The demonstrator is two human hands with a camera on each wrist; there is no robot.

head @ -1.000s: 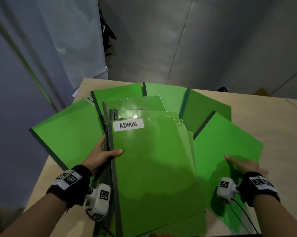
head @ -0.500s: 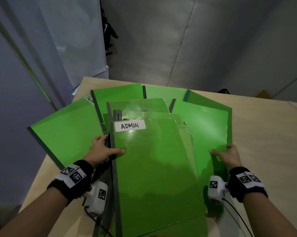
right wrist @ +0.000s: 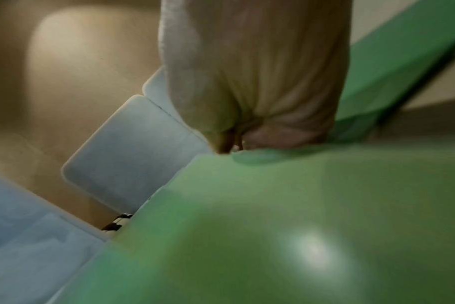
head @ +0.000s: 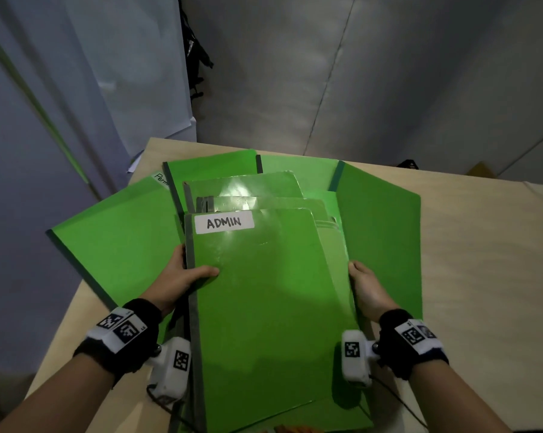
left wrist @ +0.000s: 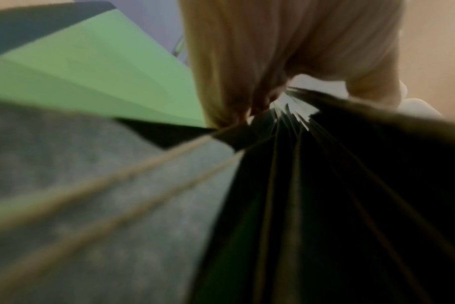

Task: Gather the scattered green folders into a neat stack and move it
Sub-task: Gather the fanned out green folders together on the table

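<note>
The glossy green plastic folder labelled ADMIN [head: 264,295] tops the pile on the pale wooden table [head: 482,245]. The left hand [head: 182,276] grips its spine; the right hand [head: 368,292] has swept 1 outlying folder against its right edge, fingers hidden, narrowing the scatter.

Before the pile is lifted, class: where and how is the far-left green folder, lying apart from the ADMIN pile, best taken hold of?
Judging by its pose, take the far-left green folder along its dark spine edge, coming from the left. It lies flat and fanned out on the table. Its right side is tucked under the ADMIN folder pile, while the spine side looks exposed and slightly overhanging.
</note>
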